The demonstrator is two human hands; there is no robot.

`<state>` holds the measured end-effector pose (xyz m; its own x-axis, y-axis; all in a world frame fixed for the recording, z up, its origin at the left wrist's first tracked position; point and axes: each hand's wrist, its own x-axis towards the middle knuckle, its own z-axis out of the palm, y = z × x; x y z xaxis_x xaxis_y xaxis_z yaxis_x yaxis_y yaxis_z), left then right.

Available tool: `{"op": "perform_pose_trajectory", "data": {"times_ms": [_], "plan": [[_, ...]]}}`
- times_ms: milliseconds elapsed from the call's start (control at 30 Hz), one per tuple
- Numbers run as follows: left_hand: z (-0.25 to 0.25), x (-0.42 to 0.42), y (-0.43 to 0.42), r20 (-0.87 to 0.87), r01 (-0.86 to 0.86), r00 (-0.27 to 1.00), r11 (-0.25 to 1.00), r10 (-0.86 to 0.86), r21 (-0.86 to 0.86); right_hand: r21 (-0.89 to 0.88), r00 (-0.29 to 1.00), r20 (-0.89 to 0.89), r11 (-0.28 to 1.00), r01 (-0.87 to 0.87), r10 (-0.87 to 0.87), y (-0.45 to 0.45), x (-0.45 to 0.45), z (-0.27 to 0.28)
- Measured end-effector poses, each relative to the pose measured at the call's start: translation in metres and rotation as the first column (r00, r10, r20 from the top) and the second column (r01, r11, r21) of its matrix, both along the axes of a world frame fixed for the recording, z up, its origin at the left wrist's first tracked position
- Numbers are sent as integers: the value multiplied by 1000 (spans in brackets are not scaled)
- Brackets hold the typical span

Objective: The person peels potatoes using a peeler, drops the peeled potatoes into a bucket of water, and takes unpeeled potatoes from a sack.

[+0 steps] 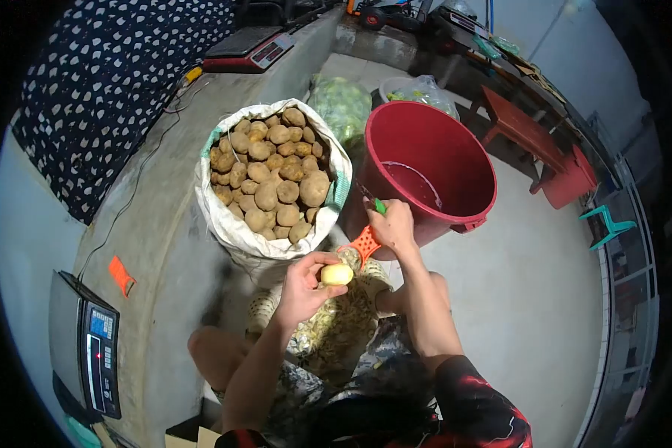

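Peeled potato (337,275), centre of the frame

Smooth, rounded, pale yellow, bare of skin. Clasped in the left hand (305,289), just below an orange peeler (364,243) gripped in the right hand (393,225). Left of upper centre, a sack (255,246) of brown potatoes (259,172).

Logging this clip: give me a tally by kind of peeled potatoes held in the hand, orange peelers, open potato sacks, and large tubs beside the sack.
Peeled potato, in the left hand: 1
Orange peelers, one in the right hand, another on the concrete ledge: 2
Open potato sack: 1
Large red tub: 1
Total: 5
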<state>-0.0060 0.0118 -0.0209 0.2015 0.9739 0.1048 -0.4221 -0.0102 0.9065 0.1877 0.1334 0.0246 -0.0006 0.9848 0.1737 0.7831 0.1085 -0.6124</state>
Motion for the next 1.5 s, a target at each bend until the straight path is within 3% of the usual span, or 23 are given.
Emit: {"op": "perform_pose_trajectory", "data": {"times_ms": [100, 167, 200, 267, 333, 400, 533, 667, 733, 767, 1033, 1100, 1200, 1500], "plan": [[0, -8, 0, 64, 15, 998, 998, -18, 53, -157, 990, -129, 987, 34, -54, -1, -4, 9], [-4, -11, 1, 149, 28, 989, 998, -19, -58, 86, 980, -112, 984, -156, 165, -14, -14, 15], [-4, -10, 1, 149, 23, 989, 998, -13, -62, 82, 979, -112, 983, -161, 170, -12, -15, 13], [-3, -6, -2, 189, 15, 982, 999, -5, -50, 291, 987, 9, 944, -155, 159, -10, -14, 6], [-4, -5, -3, 214, 57, 976, 997, -43, -55, 221, 994, -56, 972, -79, 94, -4, -7, 9], [-6, -5, -1, 234, 95, 969, 994, -80, -50, -95, 955, -294, 995, 9, -37, -4, -4, 18], [-10, 5, -1, 365, 90, 930, 991, -47, -103, 262, 977, -111, 954, -146, 180, -12, -6, 8], [-9, 7, -3, 364, 85, 930, 993, -49, -84, 234, 991, -125, 972, -9, 39, 2, 7, -1], [-13, 5, -1, 475, 55, 880, 996, -16, -68, 14, 965, -262, 1000, 17, -13, -3, 8, 10], [-15, 3, 0, 512, 67, 859, 995, -23, -68, 43, 972, -237, 999, 7, 4, -2, 8, 9], [-2, -7, 4, 369, -32, 928, 998, 49, -52, 29, 954, -297, 999, -33, 40, -1, -3, -9], [0, -6, 3, 192, -110, 975, 993, 116, -42, 47, 948, -310, 997, -57, 69, -3, -9, -11], [6, -6, 2, 59, -127, 990, 992, 128, -20, 46, 936, -340, 996, -74, 85, -5, -16, -12], [2, -6, 2, 102, -57, 993, 998, 58, -15, 159, 954, -248, 978, -134, 171, -12, -24, -3]]}}
